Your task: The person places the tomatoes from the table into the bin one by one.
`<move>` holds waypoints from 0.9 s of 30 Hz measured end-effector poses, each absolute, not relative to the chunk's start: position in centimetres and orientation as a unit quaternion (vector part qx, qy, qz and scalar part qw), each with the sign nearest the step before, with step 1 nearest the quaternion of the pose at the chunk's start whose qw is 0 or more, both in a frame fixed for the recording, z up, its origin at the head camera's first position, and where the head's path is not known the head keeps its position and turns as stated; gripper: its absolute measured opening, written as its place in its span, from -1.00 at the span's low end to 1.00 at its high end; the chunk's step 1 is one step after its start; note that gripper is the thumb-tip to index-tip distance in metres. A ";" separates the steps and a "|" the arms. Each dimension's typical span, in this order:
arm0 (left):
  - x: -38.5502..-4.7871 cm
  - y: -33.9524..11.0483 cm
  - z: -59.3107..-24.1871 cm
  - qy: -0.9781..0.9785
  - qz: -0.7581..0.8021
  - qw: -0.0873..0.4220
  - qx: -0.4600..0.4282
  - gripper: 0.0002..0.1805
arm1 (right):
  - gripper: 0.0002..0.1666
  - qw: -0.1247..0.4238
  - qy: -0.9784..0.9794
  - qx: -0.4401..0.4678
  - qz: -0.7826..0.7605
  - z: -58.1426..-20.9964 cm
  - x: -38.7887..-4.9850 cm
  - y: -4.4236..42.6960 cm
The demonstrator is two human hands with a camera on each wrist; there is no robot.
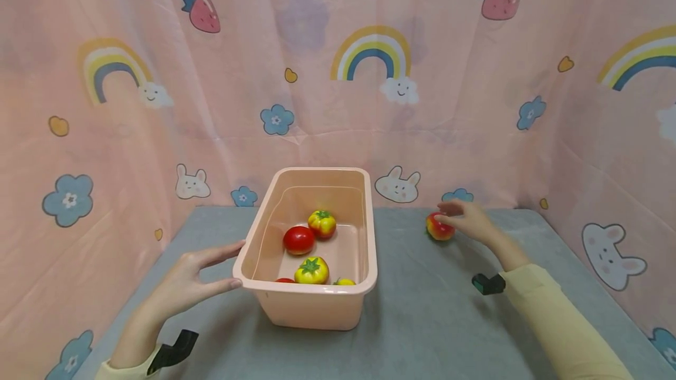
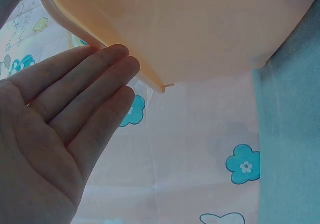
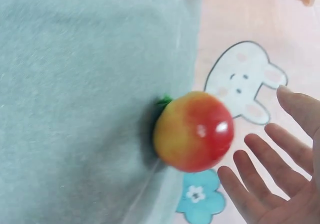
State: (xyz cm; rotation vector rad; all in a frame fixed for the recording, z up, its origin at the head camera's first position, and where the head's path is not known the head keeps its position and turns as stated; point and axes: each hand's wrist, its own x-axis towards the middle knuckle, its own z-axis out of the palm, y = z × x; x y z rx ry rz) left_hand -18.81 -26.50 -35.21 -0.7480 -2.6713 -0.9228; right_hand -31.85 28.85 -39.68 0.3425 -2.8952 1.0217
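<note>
A pale pink plastic bin (image 1: 311, 305) stands at the middle of the table with several toy tomatoes inside, among them a red one (image 1: 298, 240) and a yellow one with a green star-shaped top (image 1: 312, 271). My left hand (image 1: 185, 280) is at the bin's left side, its fairly straight fingertips and thumb at the rim (image 2: 75, 28). On the right lies a red-and-yellow toy fruit (image 3: 194, 131) with a bit of green at its base. Beside it my right hand (image 1: 467, 221) has its fingers spread; the right wrist view shows a small gap between fingertips and fruit.
A grey cloth (image 1: 422, 315) covers the table. Pink curtains (image 1: 327, 116) printed with rainbows, rabbits and flowers rise behind and along both sides. Dark wrist-camera mounts stick out from both cuffs, the right one (image 1: 488, 284) above the table.
</note>
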 end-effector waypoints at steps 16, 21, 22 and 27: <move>-18.7 -26.5 -35.2 -0.909 -0.317 0.106 -0.250 -0.35 | -0.29 0.021 -0.943 0.066 0.325 -42.4 -32.4 30.3; -18.7 -26.5 -35.2 -0.908 -0.321 0.104 -0.250 -0.35 | -0.23 0.005 -0.937 0.050 0.345 -43.2 -32.6 30.5; -18.7 -26.4 -35.2 -0.908 -0.321 0.103 -0.250 -0.35 | -0.21 0.003 -0.936 0.051 0.349 -43.4 -32.6 30.5; -18.7 -26.5 -35.1 -0.906 -0.325 0.100 -0.252 -0.35 | -0.14 0.000 -0.936 0.050 0.350 -43.9 -32.8 30.4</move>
